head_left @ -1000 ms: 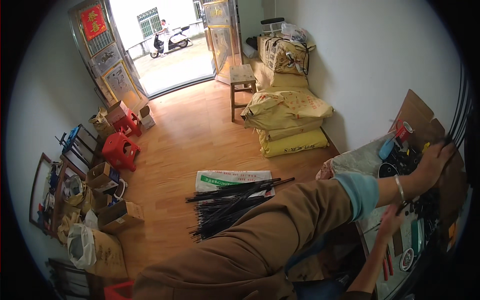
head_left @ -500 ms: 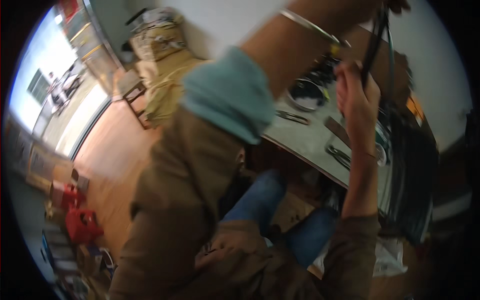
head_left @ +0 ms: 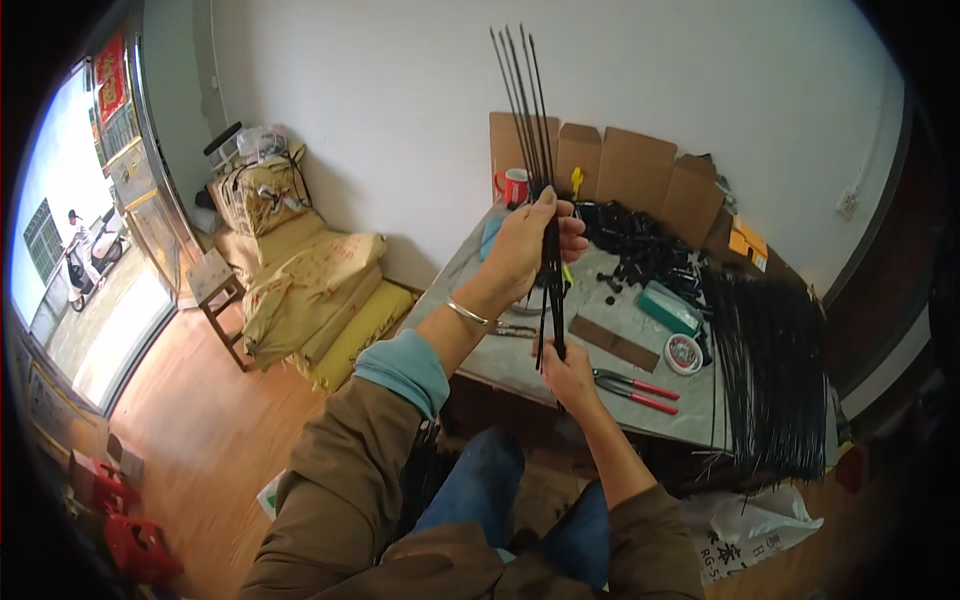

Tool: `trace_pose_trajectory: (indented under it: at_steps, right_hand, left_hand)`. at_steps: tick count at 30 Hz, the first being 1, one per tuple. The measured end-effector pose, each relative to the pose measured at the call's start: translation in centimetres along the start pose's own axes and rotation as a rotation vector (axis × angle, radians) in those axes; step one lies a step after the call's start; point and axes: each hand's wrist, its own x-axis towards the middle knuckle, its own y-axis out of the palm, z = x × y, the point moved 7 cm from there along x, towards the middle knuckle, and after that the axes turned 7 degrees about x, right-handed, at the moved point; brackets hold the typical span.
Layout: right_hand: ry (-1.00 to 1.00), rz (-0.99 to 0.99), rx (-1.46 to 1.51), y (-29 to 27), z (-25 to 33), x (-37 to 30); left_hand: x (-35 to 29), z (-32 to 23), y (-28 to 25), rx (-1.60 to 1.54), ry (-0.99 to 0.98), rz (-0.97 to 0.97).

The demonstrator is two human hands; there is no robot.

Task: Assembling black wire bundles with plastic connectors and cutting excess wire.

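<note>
A small bundle of long, thin black rods (head_left: 554, 295) stands nearly upright over the table's front edge, its upper ends fanned slightly apart. My left hand (head_left: 530, 240), below a silver bangle, is closed around its middle, thumb pressed on the rods. Lower down, my right hand (head_left: 571, 377) grips the bottom part of the bundle. To the right of that hand, pliers with red handles (head_left: 640, 392) lie on the table (head_left: 500, 358). A flat brown bar (head_left: 613, 343) rests just beyond them.
Many more black rods (head_left: 765, 370) hang over the table's right end. Black parts (head_left: 640, 240) are heaped at the back before cardboard flaps (head_left: 640, 170). A green box (head_left: 668, 308), a round tub (head_left: 684, 353) and a red mug (head_left: 514, 185) stand there. Sacks (head_left: 310, 280) are piled at left.
Both hands have come down from high at the upper right to over the table's front, bringing the rods along. My view has shifted, so more of the tabletop and wall shows.
</note>
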Motion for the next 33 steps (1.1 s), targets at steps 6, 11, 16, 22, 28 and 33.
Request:
trace_pose_trajectory:
  at_steps: [6, 11, 16, 22, 28, 33]
  right_hand:
    - [-0.075, -0.037, -0.08, -4.4, 7.8, -3.6]
    - [-0.106, -0.153, -0.179, -10.3, 12.1, -6.7]
    - [-0.119, -0.228, -0.343, -12.2, 16.5, -8.7]
    - [-0.068, -0.203, -0.367, -11.4, 13.2, -10.7]
    - [-0.116, -0.068, -0.375, -8.7, 9.5, -12.1]
    - [0.188, -0.184, 0.267, -17.8, 2.3, -10.2]
  left_hand:
    - [0.3, 0.1, 1.5, 0.168, -0.039, 0.157]
    - [-0.1, 2.8, 0.8, 0.827, -0.246, 0.347]
    - [-3.3, -1.5, 1.6, 1.17, 0.604, -0.252]
    - [-2.8, 6.3, 10.4, 0.325, -0.181, 0.203]
    - [-0.8, 7.7, 7.7, -0.167, -0.249, -0.101]
    - [-0.2, 10.9, 10.7, -0.206, -0.237, -0.009]
